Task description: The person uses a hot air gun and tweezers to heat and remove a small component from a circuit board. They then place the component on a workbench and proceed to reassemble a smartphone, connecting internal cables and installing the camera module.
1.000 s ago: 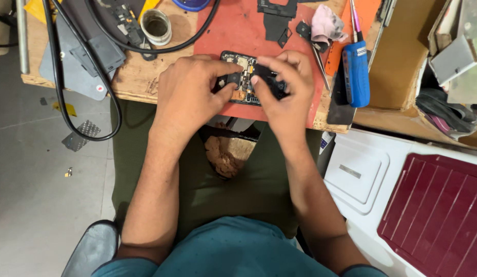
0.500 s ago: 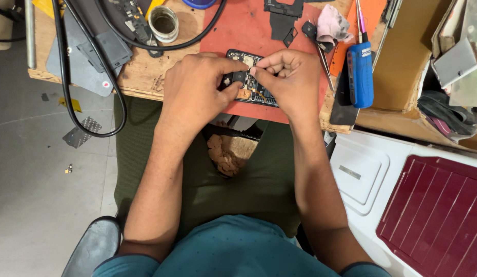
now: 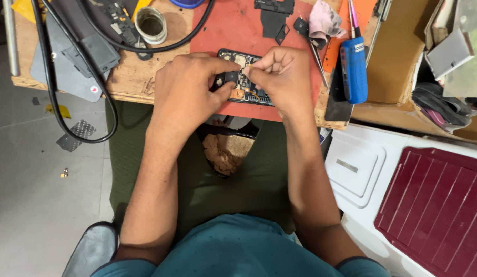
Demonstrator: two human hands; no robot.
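here, the opened black smartphone with its back cover off (image 3: 244, 77) lies flat on the red rubber work mat (image 3: 233, 31), its long axis running from far left to near right, slightly slanted against the bench edge. its exposed inside shows dark boards, small metal shields and a copper-coloured patch near the middle; both ends are partly hidden under the fingers. the left hand (image 3: 189, 90) pinches a small black rectangular part (image 3: 229, 78) between thumb and forefinger at the phone's left end. the right hand (image 3: 279, 77) has its fingertips pressed together over the phone's middle; whether they grip anything small there cannot be told.

the phone sits close to the near edge of the mat, which overhangs the worn wooden bench (image 3: 130, 77). to the right, thin metal tweezers (image 3: 317, 60) and a blue-handled screwdriver (image 3: 354, 66) lie near the right hand. far of the phone, black plastic cover pieces (image 3: 273, 15) rest on open mat. to the left, a thick black cable (image 3: 102, 102) loops off the bench, well apart.
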